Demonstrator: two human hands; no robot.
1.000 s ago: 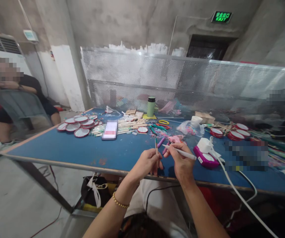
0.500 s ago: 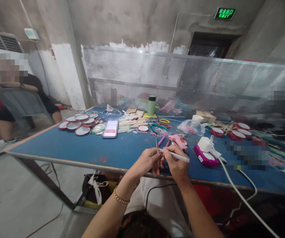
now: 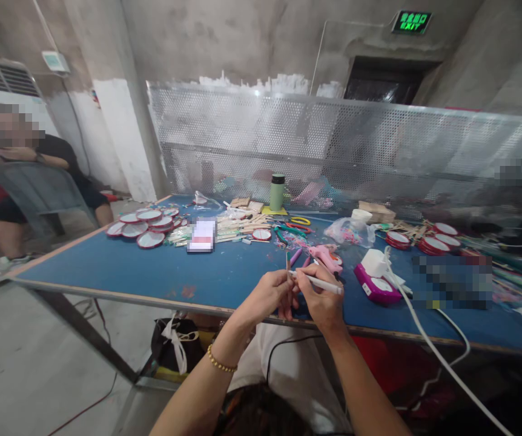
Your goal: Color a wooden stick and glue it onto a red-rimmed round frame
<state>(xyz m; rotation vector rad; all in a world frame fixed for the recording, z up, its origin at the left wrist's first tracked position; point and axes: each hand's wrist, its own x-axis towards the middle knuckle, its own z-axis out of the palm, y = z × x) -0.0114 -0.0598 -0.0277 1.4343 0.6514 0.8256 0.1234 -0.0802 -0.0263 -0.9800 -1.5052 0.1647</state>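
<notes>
Plastic bag (image 3: 365, 237) holds pinkish bits (image 3: 350, 235) while left hand (image 3: 270, 297) pinches a stick (image 3: 288, 261), right hand (image 3: 327, 306) a white pen (image 3: 329, 286).

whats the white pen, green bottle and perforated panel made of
White pen: probably plastic, from its smooth, pale barrel.
Green bottle: perhaps painted metal or plastic; its even, matte-looking colour leaves it open.
Perforated panel: likely bare metal, given its silvery sheen and regular holes.
</notes>
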